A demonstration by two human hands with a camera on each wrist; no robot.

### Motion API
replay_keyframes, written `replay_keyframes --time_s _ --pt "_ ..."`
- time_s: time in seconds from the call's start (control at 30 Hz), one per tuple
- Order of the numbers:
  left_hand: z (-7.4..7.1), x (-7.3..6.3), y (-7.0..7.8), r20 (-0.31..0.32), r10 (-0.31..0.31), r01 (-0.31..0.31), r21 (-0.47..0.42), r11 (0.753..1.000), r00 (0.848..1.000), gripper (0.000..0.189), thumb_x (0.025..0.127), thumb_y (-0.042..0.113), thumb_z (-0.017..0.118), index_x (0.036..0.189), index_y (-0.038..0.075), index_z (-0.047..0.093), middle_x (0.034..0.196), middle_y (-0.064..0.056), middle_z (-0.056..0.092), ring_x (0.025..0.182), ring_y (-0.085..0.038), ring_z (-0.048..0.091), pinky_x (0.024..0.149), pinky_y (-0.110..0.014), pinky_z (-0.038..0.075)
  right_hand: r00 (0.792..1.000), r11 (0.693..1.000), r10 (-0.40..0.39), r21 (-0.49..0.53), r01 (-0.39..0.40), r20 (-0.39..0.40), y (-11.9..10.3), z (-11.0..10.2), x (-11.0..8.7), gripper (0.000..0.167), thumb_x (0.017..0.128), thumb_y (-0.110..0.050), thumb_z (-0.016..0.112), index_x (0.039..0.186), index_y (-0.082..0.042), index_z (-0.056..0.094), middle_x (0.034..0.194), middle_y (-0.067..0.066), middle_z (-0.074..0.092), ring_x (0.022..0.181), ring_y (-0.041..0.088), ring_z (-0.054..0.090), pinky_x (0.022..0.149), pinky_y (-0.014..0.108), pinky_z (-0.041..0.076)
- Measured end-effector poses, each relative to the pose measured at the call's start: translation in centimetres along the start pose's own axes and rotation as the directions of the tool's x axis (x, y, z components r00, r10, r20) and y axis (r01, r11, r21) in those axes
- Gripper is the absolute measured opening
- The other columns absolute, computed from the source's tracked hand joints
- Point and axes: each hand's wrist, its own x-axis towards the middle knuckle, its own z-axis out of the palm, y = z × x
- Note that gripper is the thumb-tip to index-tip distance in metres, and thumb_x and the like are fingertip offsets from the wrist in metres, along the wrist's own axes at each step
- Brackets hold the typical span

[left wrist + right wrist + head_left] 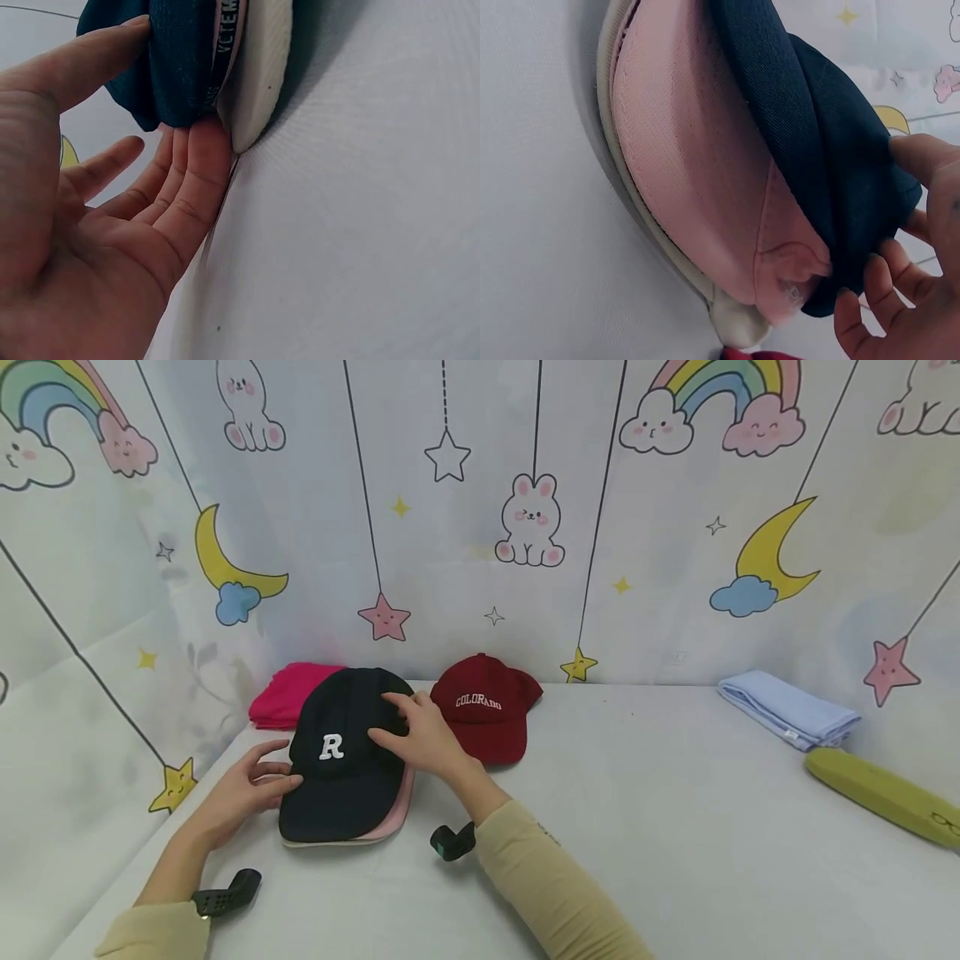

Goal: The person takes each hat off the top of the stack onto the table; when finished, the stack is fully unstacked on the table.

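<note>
A dark navy baseball cap (347, 802) with a white letter R sits over a pink cap (676, 142). Under that one shows the rim of a cream cap (264, 79). My left hand (238, 795) holds the stack's left side, thumb on the navy cap (176, 67) and fingertips partly hidden at its lower edge. From the right, my right hand (426, 735) holds the navy crown, with thumb and fingers spread across it. In the right wrist view the navy brim (769, 97) stands apart from the pink brim.
Right behind the stack is a maroon cap (487, 739) lettered COLORADO. Bright pink folded cloth (281, 697) lies behind its left side. A light blue folded cloth (791, 702) and an olive-green glasses case (877, 785) lie at the right of the white table (637, 827). A patterned curtain hangs behind.
</note>
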Motion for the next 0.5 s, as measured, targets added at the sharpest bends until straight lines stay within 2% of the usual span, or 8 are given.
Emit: replay_keyframes --time_s 0.23,0.5 --pt "-0.08 0.06 0.39 -0.005 -0.007 0.007 0.021 1.0 1.0 0.08 0.096 0.023 0.071 0.157 0.004 0.023 0.132 -0.027 0.049 0.098 -0.012 0.064 0.078 -0.03 0.057 1.0 1.0 -0.006 -0.029 0.006 0.002 -0.29 0.29 -0.09 0.061 0.094 -0.036 0.071 0.148 -0.015 0.052 0.121 0.009 0.055 0.11 0.018 0.051 0.086 0.026 0.051" --pt "0.06 -0.07 0.92 -0.033 0.008 -0.006 0.077 0.997 0.999 0.079 0.096 0.026 0.071 0.155 0.001 0.026 0.132 -0.028 0.05 0.098 -0.012 0.064 0.078 -0.027 0.057 1.0 0.999 -0.013 -0.031 0.012 -0.022 -0.45 0.59 -0.26 0.06 0.095 -0.035 0.071 0.148 -0.015 0.052 0.122 0.009 0.056 0.108 0.018 0.052 0.086 0.027 0.051"
